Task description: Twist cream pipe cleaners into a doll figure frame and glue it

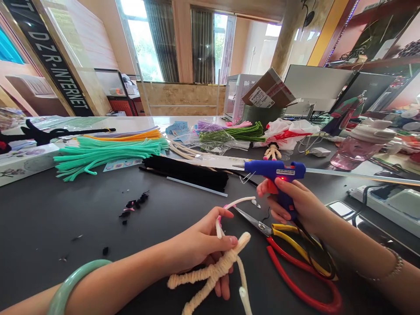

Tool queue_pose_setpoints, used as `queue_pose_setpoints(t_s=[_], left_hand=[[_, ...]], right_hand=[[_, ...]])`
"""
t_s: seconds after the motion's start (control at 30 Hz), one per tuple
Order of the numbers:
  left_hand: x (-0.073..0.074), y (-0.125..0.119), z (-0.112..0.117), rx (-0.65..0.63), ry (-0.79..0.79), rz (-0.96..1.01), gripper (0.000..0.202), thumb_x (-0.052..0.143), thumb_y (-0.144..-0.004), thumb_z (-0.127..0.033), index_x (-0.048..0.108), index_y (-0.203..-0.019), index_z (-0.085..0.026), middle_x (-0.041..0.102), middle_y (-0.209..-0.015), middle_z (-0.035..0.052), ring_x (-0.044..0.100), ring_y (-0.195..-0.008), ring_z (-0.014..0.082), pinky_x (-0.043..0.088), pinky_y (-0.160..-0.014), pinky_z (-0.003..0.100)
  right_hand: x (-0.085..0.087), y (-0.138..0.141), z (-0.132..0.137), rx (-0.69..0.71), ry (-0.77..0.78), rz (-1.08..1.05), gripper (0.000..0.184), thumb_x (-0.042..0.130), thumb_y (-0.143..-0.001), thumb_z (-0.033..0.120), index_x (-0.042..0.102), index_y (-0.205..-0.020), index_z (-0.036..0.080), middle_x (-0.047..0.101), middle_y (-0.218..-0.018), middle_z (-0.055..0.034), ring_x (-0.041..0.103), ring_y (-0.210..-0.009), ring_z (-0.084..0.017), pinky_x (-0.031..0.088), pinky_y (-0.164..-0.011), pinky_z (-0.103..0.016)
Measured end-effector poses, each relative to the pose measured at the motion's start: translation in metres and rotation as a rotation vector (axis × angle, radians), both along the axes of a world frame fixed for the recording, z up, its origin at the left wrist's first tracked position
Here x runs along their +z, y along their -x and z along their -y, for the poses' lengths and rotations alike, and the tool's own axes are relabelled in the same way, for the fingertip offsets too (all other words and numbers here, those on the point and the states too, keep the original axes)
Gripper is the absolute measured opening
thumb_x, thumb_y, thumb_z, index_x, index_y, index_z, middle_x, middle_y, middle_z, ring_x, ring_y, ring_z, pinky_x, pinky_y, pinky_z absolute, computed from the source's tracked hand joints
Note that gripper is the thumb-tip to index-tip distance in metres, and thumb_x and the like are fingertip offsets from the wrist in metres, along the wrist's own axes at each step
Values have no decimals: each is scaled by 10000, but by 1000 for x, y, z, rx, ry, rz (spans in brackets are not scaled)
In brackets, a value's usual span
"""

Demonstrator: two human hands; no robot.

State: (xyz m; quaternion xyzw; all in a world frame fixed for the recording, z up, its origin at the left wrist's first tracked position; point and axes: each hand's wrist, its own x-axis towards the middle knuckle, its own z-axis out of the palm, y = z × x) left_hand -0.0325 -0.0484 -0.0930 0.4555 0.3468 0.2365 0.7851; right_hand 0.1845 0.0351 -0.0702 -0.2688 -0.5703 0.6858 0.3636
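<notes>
At lower centre, our left hand (203, 240) grasps a cream chenille pipe-cleaner figure (210, 273) and a thin white pipe cleaner (236, 202). Further right, our right hand (295, 205) clenches a blue plastic hot glue gun (274, 170), just above steel scissors with red and yellow handles (252, 221).

This is a craft workroom in an office-like building. A long dark tabletop (59, 210) carries bundles of mint-green pipe cleaners (105, 153), black pipe cleaners (185, 173) and olive-green pipe cleaners (232, 133), with a blue hot-glue gun (275, 170), long-handled red and yellow scissors (295, 262) and a cream pipe-cleaner figure (210, 271). Behind them stand a white computer monitor (315, 83) and a brown cardboard carton (269, 89). Dark wooden shelves (370, 65) run along one side, tall windows with grey curtains (162, 39) fill the far wall, and a black sign lettered "INTERNET" (49, 57) slants across the left.
</notes>
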Motion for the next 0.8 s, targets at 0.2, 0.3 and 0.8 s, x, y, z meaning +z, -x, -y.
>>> queue_pose_setpoints(t_s=[0.2,0.3,0.8], left_hand=[[2,-1,1,6,-5,-7,497,570,-777,-435,214,-1074,-258,598,-532,-90,652,-420,219,496,-480,316],[2,-2,1,16,-3,-29,504,576,-771,-429,212,-1077,-260,606,-551,-81,636,-402,204,485,-472,302],[43,-12,20,117,-759,-1223,377,420,-862,-335,434,-1196,-160,578,-784,84,589,-650,274,397,-581,333]], right_hand=[[-3,-2,-2,-69,-49,44,286,619,-801,444,655,-782,161,505,-497,46,375,-320,-40,399,-355,-170],[-6,-2,-3,-93,-90,71,293,627,-790,454,649,-790,162,488,-455,58,393,-320,-51,405,-366,-181],[-12,-3,-2,-293,-377,196,264,673,-750,417,633,-847,174,534,-486,50,488,-381,-93,432,-422,-226]])
